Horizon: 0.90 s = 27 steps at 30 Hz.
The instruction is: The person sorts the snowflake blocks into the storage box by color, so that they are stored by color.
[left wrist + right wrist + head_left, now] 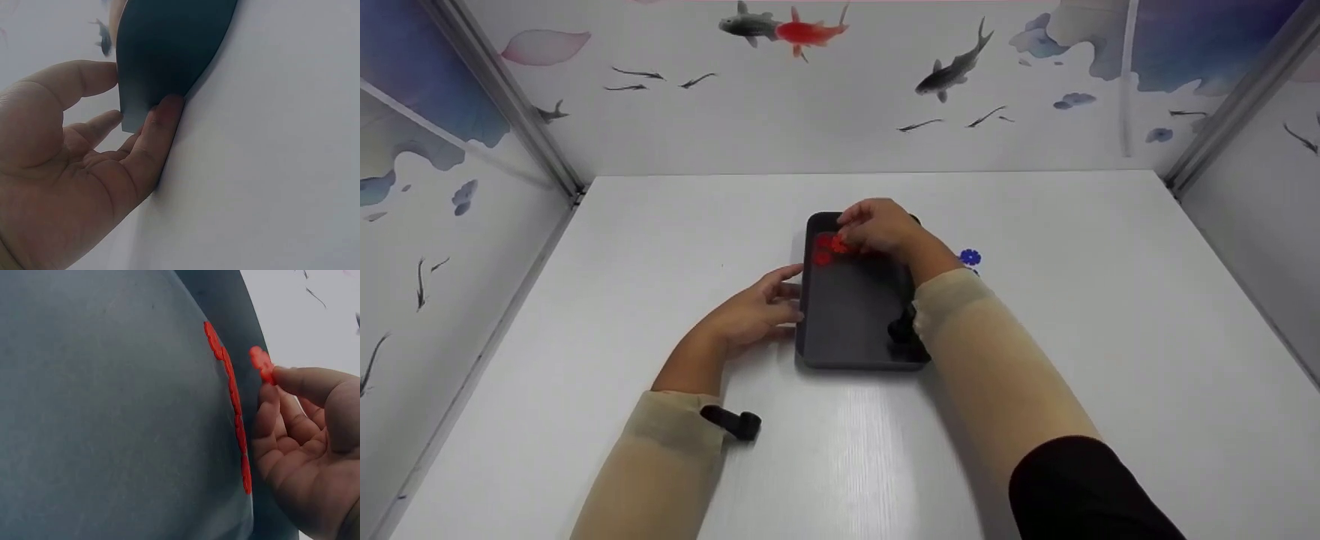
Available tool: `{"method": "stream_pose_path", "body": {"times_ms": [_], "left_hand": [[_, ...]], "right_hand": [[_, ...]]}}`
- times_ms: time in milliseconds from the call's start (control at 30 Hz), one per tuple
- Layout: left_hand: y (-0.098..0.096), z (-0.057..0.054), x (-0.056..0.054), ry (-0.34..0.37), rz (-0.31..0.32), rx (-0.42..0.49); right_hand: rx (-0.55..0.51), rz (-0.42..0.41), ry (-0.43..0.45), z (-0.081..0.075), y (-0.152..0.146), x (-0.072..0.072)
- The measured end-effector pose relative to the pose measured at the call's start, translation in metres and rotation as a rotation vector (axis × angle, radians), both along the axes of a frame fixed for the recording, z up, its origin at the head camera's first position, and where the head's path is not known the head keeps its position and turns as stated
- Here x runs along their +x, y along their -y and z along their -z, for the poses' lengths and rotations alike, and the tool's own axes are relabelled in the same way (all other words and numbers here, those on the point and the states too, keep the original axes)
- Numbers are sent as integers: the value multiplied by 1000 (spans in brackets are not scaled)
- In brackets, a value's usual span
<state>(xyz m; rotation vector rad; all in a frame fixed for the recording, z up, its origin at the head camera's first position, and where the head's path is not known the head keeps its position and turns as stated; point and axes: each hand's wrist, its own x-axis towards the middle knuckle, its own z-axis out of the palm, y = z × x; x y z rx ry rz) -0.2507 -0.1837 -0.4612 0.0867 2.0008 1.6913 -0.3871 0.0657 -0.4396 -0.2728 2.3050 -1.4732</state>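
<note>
My right hand is over the far end of a dark grey rectangular tray. Between thumb and forefinger it pinches a red flower-shaped plastic disc, held just above the tray floor. More red discs lie flat in the tray near its far wall, some of them behind the hand in the head view. At the tray's left side, my left hand rests on the table with its fingertips touching the outer wall. The left wrist view shows those fingers extended against the tray, not curled round it.
Blue flower-shaped discs lie on the white table right of the tray, partly hidden by my right forearm. White panels printed with fish enclose the table at the back and sides. A black wrist camera sits on the left sleeve.
</note>
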Motion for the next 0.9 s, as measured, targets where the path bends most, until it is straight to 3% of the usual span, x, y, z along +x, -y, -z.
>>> {"method": "stream_pose_path", "body": {"times_ms": [233, 600, 700, 900], "left_hand": [[-1, 1, 1, 8, -7, 14], [-2, -1, 0, 14, -19, 1], [-2, -2, 0, 17, -20, 6], [-1, -1, 0, 13, -18, 15]], "right_hand": [[44, -45, -26, 10, -2, -1], [139, -49, -90, 7, -3, -1], [123, -37, -88, 6, -3, -1], [-21, -43, -56, -3, -3, -1]]}}
